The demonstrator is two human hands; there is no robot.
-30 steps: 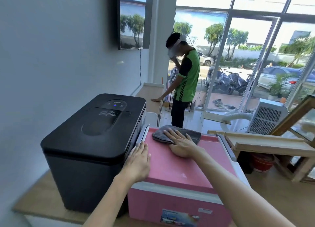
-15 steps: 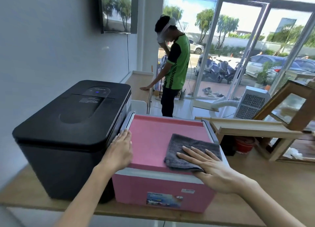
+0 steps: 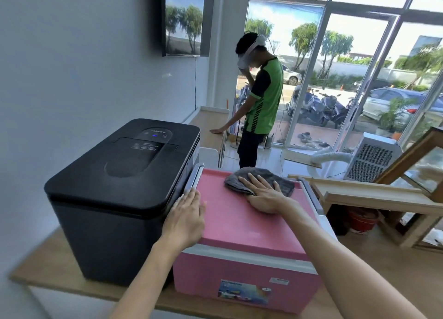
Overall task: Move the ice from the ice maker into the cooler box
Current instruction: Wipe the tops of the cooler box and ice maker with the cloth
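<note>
Resting flat on the near left edge of the pink cooler box [image 3: 242, 225], the left hand [image 3: 185, 219] has its fingers straight and grips nothing. A little farther in, the right hand [image 3: 262, 195] presses a grey cloth [image 3: 260, 178] onto the closed lid, fingers spread and uncurled. Just left of the box, almost touching it, stands the black ice maker [image 3: 119, 187], lid down, so no ice is visible. Both share a wooden shelf [image 3: 48, 268], the box near its front edge. A hard wipe could, I judge, nudge the box off that edge. Leaving the cloth there would hinder opening the lid. Far back, another person [image 3: 261, 103] stands at a counter.
</note>
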